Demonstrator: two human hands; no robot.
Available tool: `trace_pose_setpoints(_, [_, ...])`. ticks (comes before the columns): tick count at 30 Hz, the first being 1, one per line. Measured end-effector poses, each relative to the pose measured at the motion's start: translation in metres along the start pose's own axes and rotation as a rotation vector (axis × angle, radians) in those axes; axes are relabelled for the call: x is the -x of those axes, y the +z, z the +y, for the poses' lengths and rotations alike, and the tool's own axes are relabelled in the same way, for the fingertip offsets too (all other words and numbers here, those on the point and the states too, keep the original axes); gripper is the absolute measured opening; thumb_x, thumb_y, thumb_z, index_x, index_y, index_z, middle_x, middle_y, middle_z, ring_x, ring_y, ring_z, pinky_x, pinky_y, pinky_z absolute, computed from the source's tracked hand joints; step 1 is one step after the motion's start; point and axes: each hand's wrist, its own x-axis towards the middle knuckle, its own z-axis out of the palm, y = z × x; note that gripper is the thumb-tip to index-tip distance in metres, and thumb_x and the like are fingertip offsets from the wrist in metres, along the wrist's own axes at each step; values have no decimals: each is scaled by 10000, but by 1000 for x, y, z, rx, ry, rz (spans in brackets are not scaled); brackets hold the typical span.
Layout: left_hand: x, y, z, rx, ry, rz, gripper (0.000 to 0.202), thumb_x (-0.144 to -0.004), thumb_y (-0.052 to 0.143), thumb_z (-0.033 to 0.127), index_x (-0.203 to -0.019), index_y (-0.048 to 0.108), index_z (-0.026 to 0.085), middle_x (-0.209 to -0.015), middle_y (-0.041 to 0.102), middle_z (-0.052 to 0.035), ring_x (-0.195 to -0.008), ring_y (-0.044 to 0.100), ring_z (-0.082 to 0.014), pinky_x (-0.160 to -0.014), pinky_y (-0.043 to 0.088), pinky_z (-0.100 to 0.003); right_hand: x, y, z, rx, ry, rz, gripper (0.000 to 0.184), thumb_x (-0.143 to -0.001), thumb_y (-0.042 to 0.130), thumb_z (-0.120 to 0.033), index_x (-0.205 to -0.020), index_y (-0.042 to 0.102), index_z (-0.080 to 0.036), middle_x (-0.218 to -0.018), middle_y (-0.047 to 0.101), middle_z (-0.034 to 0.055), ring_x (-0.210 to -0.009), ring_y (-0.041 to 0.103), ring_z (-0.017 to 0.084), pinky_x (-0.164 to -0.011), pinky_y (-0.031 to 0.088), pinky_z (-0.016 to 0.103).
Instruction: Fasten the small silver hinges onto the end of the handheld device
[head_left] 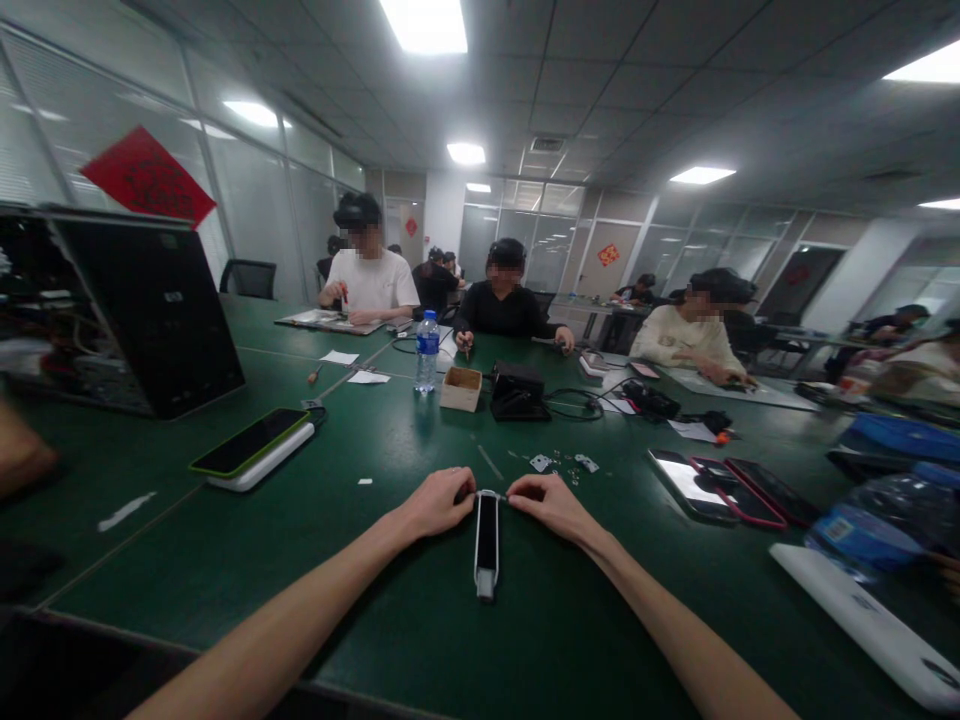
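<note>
A long, narrow black device with a silver frame (pixel 487 540) lies lengthwise on the green table (pixel 570 610), pointing away from me. My left hand (pixel 435 503) and my right hand (pixel 546 505) meet at its far end, their fingertips pinching either side of it. Beyond my right hand, several small metal parts (pixel 559 465) lie scattered on the tabletop. What the fingertips cover at the far end is hidden.
A phone on a white power bank (pixel 255 450) lies to the left, with several phones (pixel 720 490) to the right. Farther off are a water bottle (pixel 427 352), a small cardboard box (pixel 460 389), black cased equipment with cables (pixel 517 392) and a laptop (pixel 150 310). Co-workers sit around the table.
</note>
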Motion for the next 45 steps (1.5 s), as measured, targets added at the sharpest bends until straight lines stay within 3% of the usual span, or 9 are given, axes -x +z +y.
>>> trace_pose_setpoints(5, [1, -1, -1, 15, 20, -4, 73, -846, 485, 200, -856, 551, 172, -802, 609, -22, -717, 565, -162, -626, 423, -250, -1, 2, 4, 2, -7, 22, 190, -785, 611, -310, -871, 691, -160, -844, 682, 24, -760, 604, 147, -712, 463, 272])
trace_pose_setpoints(23, [5, -3, 0, -13, -7, -42, 90, -867, 454, 160, -912, 527, 189, -904, 598, -27, -809, 568, -163, -714, 439, -254, 3, 5, -17, -62, 35, 23, 180, -786, 598, -272, -889, 699, -165, -882, 696, 32, -825, 633, 172, -768, 485, 286])
trace_pose_setpoints(32, [9, -10, 14, -179, -55, -50, 181, -898, 418, 175, -931, 595, 197, -947, 598, -60, -860, 573, -194, -752, 446, -292, -1, 11, -14, -51, 28, 58, 179, -776, 578, -252, -861, 711, -167, -800, 697, 31, -737, 625, 167, -695, 475, 273])
trace_pose_setpoints(39, [8, -10, 11, -203, -34, -37, 203, -913, 428, 205, -952, 627, 200, -950, 618, -54, -851, 581, -195, -741, 448, -300, -2, 12, -15, -130, 110, 43, 180, -759, 596, -237, -868, 694, -132, -778, 687, 45, -648, 596, 137, -584, 451, 239])
trace_pose_setpoints(45, [8, -8, 10, -256, -4, -43, 231, -930, 412, 211, -961, 641, 195, -933, 627, -57, -828, 580, -189, -729, 443, -297, 0, 12, -30, -220, 222, 29, 150, -775, 573, -175, -871, 672, -117, -796, 691, 53, -650, 595, 115, -592, 445, 222])
